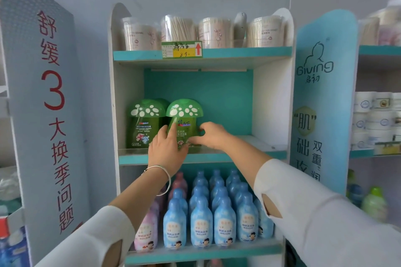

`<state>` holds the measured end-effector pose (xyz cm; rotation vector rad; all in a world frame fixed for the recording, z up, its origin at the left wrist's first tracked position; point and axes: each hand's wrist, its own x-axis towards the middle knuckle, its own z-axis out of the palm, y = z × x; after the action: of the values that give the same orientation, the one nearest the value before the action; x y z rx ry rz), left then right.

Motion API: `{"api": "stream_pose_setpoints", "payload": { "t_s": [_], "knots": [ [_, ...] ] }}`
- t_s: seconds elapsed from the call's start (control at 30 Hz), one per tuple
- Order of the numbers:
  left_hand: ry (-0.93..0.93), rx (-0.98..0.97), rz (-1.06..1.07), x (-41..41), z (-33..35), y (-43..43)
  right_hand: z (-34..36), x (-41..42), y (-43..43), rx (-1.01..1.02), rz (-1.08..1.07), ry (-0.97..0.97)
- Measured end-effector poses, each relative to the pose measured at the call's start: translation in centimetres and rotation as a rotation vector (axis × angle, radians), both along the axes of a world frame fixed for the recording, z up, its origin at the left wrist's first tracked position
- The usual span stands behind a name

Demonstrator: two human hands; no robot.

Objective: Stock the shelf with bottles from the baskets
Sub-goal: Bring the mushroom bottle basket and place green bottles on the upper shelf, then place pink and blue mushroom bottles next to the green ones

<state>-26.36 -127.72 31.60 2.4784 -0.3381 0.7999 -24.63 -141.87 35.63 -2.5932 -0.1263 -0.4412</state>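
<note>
Four clear tubs of cotton swabs [214,31] are lined along the top shelf [249,52], with one pale grey object [240,23] set between the third and fourth. One yellow-and-green price tag [182,50] is fixed to that shelf's front edge. On the middle shelf [249,155] two green bottles with white-spotted mushroom caps are stood at the front, and part of a third green cap [162,101] is seen behind the left green bottle [144,123]. On the lower shelf [206,252] blue bottles [201,225] are packed in rows several deep, four being fully shown in the front row. Pink bottles [145,232] are kept in one column at the left end; their full number cannot be counted.

The inner green bottle [184,115] is stood upright on the middle shelf, just beside the left green bottle, and is flanked by both hands. The left hand [167,147] is laid against its lower left side with the fingers stretched upward, one of them rested on the label; whether any reach behind cannot be told. The right hand [211,135] is curled round the lower right side, the thumb tucked low by the base. One silver bangle [161,178] is worn on the left wrist, and white sleeves [314,212] are worn on both arms. Two printed panels are set beside the unit, one grey panel [50,93] and one blue panel [316,93].
</note>
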Motion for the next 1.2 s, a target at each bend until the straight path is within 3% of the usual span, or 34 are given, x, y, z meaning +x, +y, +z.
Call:
{"api": "stream_pose_setpoints", "payload": {
  "t_s": [0.17,0.43,0.73,0.9,1.2],
  "knots": [
    [-0.119,0.04,-0.091,-2.6,-0.3,-2.1,-0.8,-2.9,-2.6,-0.031,-0.098,-0.129],
    [0.007,0.081,-0.389,-8.6,-2.6,-10.5,-4.4,-12.9,-10.9,-0.157,-0.187,-0.383],
    [0.291,0.202,-0.728,-16.7,-11.1,-24.7,-13.3,-24.9,-24.4,0.037,-0.387,-0.029],
    [0.357,0.342,-0.914,-21.9,-16.3,-31.0,-19.1,-30.8,-29.3,0.09,-0.498,0.129],
    [0.484,0.503,-0.965,-24.8,-24.7,-35.6,-28.8,-35.1,-32.9,0.084,-0.543,0.396]
  ]
}}
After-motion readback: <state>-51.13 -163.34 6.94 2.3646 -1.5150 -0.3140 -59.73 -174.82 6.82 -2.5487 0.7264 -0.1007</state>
